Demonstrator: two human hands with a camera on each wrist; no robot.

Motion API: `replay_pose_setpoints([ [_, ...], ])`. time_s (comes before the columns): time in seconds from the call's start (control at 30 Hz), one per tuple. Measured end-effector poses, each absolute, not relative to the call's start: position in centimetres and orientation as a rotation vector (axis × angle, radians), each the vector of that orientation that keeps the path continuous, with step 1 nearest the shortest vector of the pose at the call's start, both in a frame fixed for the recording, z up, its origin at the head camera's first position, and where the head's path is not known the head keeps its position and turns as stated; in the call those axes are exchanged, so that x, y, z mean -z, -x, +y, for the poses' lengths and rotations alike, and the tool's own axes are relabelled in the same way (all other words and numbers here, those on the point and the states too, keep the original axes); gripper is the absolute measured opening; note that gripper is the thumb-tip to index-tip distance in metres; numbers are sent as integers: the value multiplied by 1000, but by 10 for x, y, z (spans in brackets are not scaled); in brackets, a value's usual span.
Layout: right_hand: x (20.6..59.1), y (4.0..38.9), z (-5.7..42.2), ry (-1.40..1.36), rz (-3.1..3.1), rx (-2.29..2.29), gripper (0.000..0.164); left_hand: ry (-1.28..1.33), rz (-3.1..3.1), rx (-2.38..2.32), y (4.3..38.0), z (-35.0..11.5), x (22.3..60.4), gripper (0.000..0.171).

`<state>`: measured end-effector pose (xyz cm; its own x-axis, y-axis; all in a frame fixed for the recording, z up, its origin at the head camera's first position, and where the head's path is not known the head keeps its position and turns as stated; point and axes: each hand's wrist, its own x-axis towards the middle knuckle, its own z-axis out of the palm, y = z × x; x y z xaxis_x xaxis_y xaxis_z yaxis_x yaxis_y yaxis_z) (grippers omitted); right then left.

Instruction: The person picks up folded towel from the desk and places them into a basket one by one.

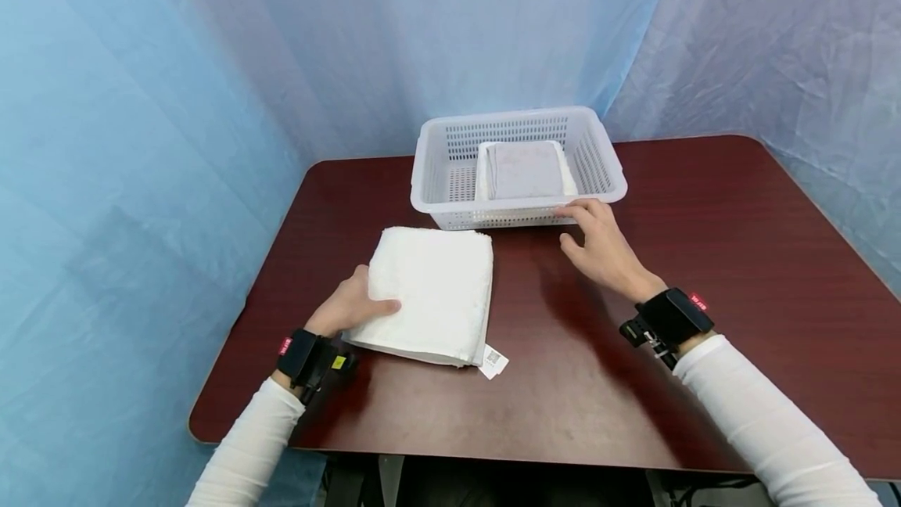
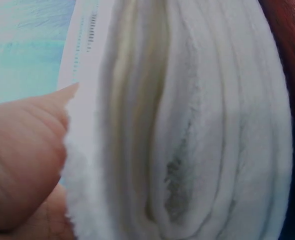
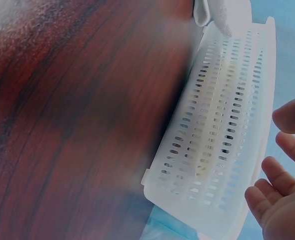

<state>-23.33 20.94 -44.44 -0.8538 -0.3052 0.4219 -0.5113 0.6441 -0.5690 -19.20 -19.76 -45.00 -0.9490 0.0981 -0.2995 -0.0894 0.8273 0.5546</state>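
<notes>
A folded white towel (image 1: 432, 292) lies in front of the basket, left of the table's middle. My left hand (image 1: 352, 305) grips its left edge, thumb on top and the other fingers hidden behind or beneath it. In the left wrist view the towel's stacked layers (image 2: 202, 120) fill most of the picture, beside the thumb (image 2: 22, 155). A white tag (image 1: 493, 362) sticks out at its near right corner. My right hand (image 1: 605, 253) is at the front right of the white plastic basket (image 1: 450, 208), fingers loosely bent and holding nothing. Whether its fingertips touch the rim I cannot tell.
Inside the basket, a folded grey cloth (image 1: 528, 169) lies on a folded white one (image 1: 567, 180), towards the right side. The basket stands at the back of the dark red-brown table (image 1: 732, 257). Blue cloth curtains (image 1: 338, 37) hang behind and to both sides.
</notes>
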Motion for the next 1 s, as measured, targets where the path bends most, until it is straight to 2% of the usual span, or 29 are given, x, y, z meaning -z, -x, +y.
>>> replay_pose_setpoints([
  [0.4,446,232,213,-652,-2695,-1071,37,-9,2692,-871,193,-190,450,91],
  [0.8,460,228,217,-854,-3028,-951,45,-5,2682,-870,193,-188,451,92],
  [1.0,461,226,217,-869,-3093,-920,44,7,2682,-858,192,-186,451,93],
])
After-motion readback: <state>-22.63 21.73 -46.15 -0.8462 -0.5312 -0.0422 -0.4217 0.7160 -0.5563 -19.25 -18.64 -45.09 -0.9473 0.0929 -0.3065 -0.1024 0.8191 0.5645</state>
